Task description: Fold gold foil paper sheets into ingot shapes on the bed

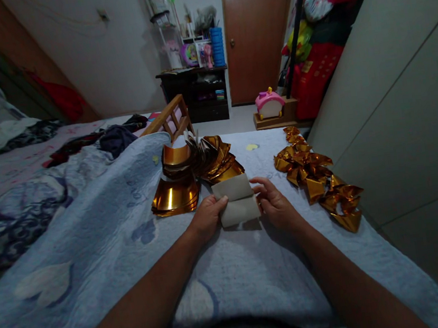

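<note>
A sheet of paper (pixel 237 212), pale side up and creased across its middle, is held just above the blue blanket. My left hand (pixel 208 217) pinches its left edge, thumb on top near the crease. At the right edge, my right hand (pixel 271 201) grips the same sheet with bent fingers. Just beyond it lie curved stacks of shiny gold paper (pixel 175 195), fanned out, some with pale undersides showing. To the right, a row of folded gold paper pieces (pixel 315 186) runs along the blanket.
A blue patterned blanket (pixel 149 279) covers the surface beneath my arms. Rumpled clothes (pixel 116 139) lie on the bed at left. A wooden rail (pixel 169 117) rises behind the stacks. A pale cabinet (pixel 407 109) borders the right side; a pink toy (pixel 270 104) stands beyond.
</note>
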Action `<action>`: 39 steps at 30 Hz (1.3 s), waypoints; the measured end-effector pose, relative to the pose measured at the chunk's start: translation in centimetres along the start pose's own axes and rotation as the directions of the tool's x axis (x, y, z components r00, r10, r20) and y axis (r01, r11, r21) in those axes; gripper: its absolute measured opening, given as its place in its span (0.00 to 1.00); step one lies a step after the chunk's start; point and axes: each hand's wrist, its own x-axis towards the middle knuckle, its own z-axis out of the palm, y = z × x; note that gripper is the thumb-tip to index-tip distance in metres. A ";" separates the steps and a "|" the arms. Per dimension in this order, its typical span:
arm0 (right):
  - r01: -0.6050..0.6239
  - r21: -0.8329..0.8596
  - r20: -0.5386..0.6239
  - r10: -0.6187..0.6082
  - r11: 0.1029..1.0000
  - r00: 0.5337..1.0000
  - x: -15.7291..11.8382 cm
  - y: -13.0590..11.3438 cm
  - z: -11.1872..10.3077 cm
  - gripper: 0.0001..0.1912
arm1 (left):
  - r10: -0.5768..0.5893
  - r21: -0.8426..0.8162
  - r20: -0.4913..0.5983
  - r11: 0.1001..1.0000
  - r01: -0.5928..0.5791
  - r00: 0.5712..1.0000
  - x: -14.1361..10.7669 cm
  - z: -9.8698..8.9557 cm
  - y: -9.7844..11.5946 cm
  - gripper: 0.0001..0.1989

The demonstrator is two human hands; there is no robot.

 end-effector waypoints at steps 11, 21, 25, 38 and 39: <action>0.189 -0.242 0.067 -0.178 0.952 0.982 -0.1 0.4 -0.1 0.28 | -0.018 -0.041 -0.018 0.999 0.017 1.000 -0.1 0.2 0.3 0.23; 0.099 -0.133 0.118 -0.083 0.986 0.990 0.0 -0.1 0.1 0.14 | 0.044 0.012 0.044 0.999 -0.045 0.998 -0.2 0.2 0.3 0.25; 0.075 -0.110 0.131 -0.060 0.991 0.990 -0.1 -0.4 0.0 0.16 | 0.034 0.019 0.046 0.999 -0.035 0.998 -0.2 0.1 0.1 0.26; 0.021 -0.012 0.123 -0.020 1.000 0.992 0.3 -0.3 0.4 0.09 | 0.049 0.066 0.030 0.997 -0.051 0.998 -0.7 0.6 0.5 0.26; 0.023 -0.025 0.118 -0.020 0.999 0.993 0.3 -0.3 0.4 0.09 | 0.053 0.069 0.033 0.996 -0.055 0.998 -0.8 0.6 0.6 0.27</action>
